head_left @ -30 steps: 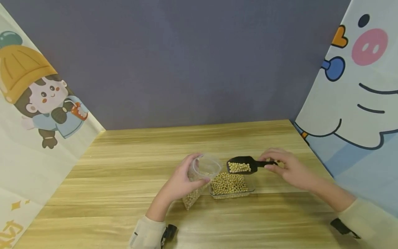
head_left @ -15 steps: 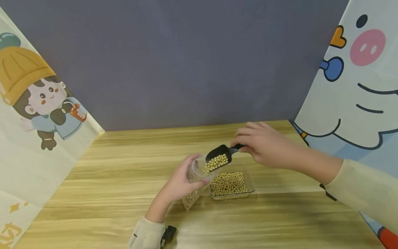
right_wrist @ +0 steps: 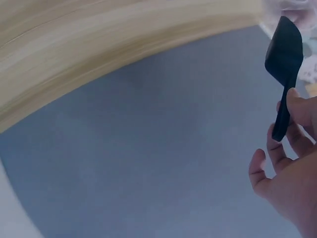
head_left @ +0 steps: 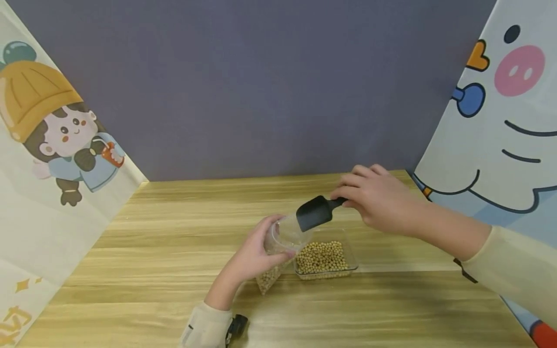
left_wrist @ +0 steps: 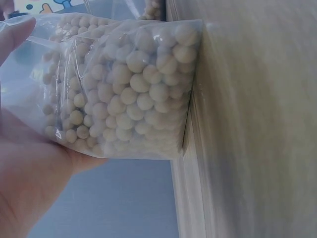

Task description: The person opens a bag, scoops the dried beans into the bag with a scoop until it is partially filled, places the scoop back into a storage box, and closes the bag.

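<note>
My left hand (head_left: 252, 256) holds a clear plastic bag (left_wrist: 129, 89) round its upper part, the mouth spread in a round opening. Pale soybeans fill the bag's lower part, which stands on the tabletop in the left wrist view. My right hand (head_left: 383, 203) pinches the handle of a black scoop (head_left: 314, 212) between thumb and fingers. The scoop's blade is tipped down at the right side of the bag's mouth, with no beans showing on it. Just right of the bag sits a clear rectangular box (head_left: 327, 275) with a layer of soybeans (head_left: 322, 256).
The wood-grain tabletop (head_left: 183, 232) runs back to a grey wall (head_left: 270, 87). Panels with cartoon prints stand on the left (head_left: 26, 203) and right (head_left: 491, 145). A black device (head_left: 237, 326) is worn at the left cuff.
The right hand has carried the loaded scoop left from over the box to the bag's mouth and tipped it. Beans slid off into the bag. The left hand stays in place.
</note>
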Motion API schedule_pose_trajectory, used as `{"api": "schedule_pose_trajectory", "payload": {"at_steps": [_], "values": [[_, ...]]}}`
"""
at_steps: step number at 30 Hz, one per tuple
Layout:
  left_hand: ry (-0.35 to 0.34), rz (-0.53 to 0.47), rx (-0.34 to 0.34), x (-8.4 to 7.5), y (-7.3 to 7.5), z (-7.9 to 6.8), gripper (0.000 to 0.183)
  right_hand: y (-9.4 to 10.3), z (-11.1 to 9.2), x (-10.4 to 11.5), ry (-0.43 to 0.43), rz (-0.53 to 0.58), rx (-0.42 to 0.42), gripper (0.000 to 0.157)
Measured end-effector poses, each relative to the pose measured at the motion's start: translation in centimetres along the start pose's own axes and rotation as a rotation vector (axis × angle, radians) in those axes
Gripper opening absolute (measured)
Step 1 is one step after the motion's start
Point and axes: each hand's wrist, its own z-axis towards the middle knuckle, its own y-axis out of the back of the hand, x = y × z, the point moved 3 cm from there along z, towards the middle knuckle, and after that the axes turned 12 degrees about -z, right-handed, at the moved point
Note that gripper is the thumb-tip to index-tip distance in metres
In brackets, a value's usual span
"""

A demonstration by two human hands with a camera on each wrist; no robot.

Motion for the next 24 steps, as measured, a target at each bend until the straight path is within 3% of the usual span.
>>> {"api": "schedule_pose_trajectory", "payload": {"at_steps": [3,6,15,19,24], "values": [[0.004,0.011,-0.006,0.0,0.0,0.0,0.09,-1.1,-1.4,-1.0,-0.023,-0.051,-0.009,0.031],[0.003,0.016,-0.01,-0.1,0.0,0.0,0.09,-2.7,-2.8,-1.3,-0.04,-0.068,0.034,0.029],[0.046,-0.036,-0.02,0.2,0.4,-0.1,0.09,-6.6,-4.8,1.6,0.025,-0.129,0.164,0.042],[0.082,-0.072,0.007,0.3,2.1,-0.1,0.088,-7.3,-4.9,2.4,0.001,-0.099,0.216,0.03],[0.06,-0.131,0.065,1.1,5.8,-1.6,0.076,-8.3,-5.0,3.1,0.02,-0.045,0.235,0.028]]}}
